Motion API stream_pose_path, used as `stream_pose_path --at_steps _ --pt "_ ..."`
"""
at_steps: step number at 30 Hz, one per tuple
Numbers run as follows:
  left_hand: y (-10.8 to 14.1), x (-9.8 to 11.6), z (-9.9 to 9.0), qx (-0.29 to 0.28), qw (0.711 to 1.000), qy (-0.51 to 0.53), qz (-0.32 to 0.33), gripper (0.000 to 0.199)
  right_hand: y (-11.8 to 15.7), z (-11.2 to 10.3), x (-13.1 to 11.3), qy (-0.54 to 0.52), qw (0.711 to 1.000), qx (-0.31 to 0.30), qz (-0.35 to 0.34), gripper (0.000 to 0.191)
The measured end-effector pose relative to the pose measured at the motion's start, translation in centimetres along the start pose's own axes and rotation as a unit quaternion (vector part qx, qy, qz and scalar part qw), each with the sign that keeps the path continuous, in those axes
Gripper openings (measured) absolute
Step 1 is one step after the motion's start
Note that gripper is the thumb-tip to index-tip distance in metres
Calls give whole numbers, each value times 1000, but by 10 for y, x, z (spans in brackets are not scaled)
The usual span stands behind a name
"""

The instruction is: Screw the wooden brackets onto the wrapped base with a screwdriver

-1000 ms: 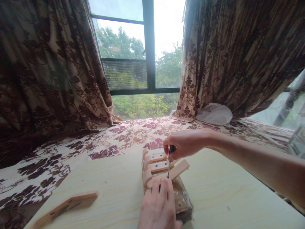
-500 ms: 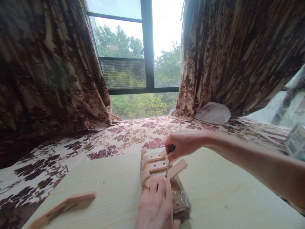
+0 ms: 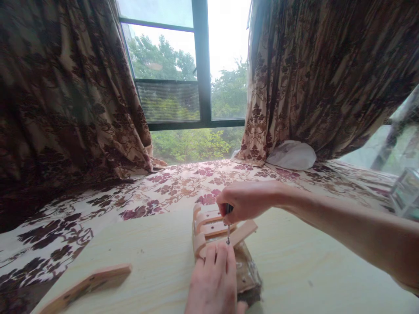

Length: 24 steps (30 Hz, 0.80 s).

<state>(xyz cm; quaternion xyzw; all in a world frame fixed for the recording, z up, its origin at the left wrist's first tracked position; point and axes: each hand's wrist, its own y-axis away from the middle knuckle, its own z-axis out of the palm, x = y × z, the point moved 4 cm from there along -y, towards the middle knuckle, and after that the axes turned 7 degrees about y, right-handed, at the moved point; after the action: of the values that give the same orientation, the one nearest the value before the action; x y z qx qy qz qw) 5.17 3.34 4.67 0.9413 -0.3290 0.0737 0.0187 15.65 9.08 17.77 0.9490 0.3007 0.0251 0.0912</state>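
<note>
My right hand [image 3: 240,201] is closed around the dark handle of a screwdriver [image 3: 228,231], whose metal shaft points straight down. The tip meets a dark screw or hole in a pale, curved wooden piece [image 3: 244,233] that lies slantwise. Over the near part of that piece, my left hand [image 3: 214,279] presses with its fingers close together, gripping it against a brown plastic-wrapped block [image 3: 245,270]. Two similar wooden pieces [image 3: 209,227] lie side by side on the far end of the block, with dark screws or holes in them. My left thumb is partly hidden.
Another curved wooden piece [image 3: 88,283] with dark holes lies at the left of the pale wooden board [image 3: 157,261]. Patterned cloth [image 3: 183,183] spreads behind, below a window. A white bag [image 3: 291,155] rests by the right curtain, and a clear box [image 3: 406,194] stands far right.
My right hand has shifted slightly left and turned, bringing the screwdriver from a slant to nearly upright. Its tip stays at the same spot; my left hand holds still.
</note>
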Motion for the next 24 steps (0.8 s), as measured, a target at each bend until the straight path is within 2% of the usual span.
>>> stream_pose_path --at_steps 4,9,17,24 --pt "-2 -1 2 5 1000 6 7 78 7 -1 3 39 999 -9 3 25" --pt "-2 -2 1 7 1000 12 1 75 10 0 2 141 989 33 -2 26" --pt "-1 -1 0 -3 1000 4 7 76 1 1 -5 103 994 -4 -43 26" --pt "-2 -1 -3 -12 1000 21 -8 75 2 3 -20 177 979 49 -87 20"
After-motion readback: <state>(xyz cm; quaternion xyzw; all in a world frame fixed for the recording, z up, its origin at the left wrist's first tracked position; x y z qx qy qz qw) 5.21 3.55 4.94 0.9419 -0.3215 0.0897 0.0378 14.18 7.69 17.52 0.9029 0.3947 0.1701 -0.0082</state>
